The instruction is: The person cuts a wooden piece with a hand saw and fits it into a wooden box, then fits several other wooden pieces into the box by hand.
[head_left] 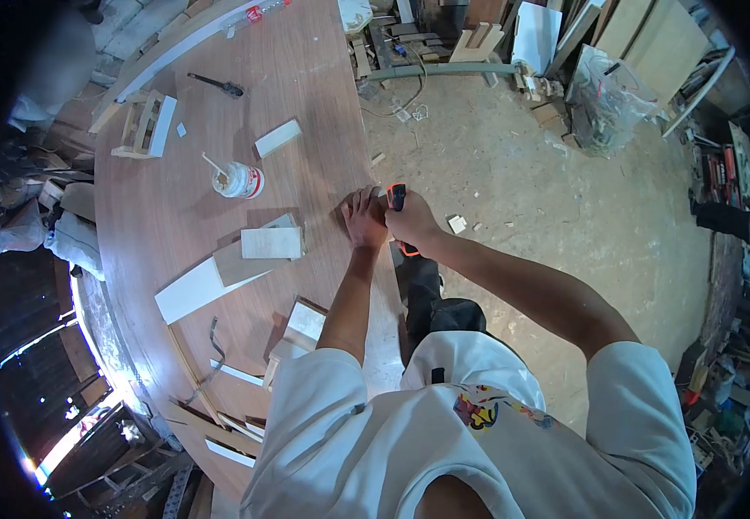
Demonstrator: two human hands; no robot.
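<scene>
My left hand (364,218) lies at the right edge of the wooden table (310,86), fingers stretched forward and palm down. Whether anything sits beneath it is hidden. Just beside it, my right hand (412,223) is wrapped round the orange-and-black handle of what looks like a handsaw (398,195). That handle stands off the table's edge, and its blade cannot be seen. Left of my hands, a white block (271,244) rests by a longer white-faced wooden piece (189,291). Closer to my body lies another white-topped block (306,323), partly covered by my left arm.
An open glue jar (239,181) with a stick in it stands on the table. Near it are a white block (278,138), a small wooden frame (146,127) and a dark tool (216,84). Wood scraps (456,224) and a plastic bag (608,99) lie on the floor.
</scene>
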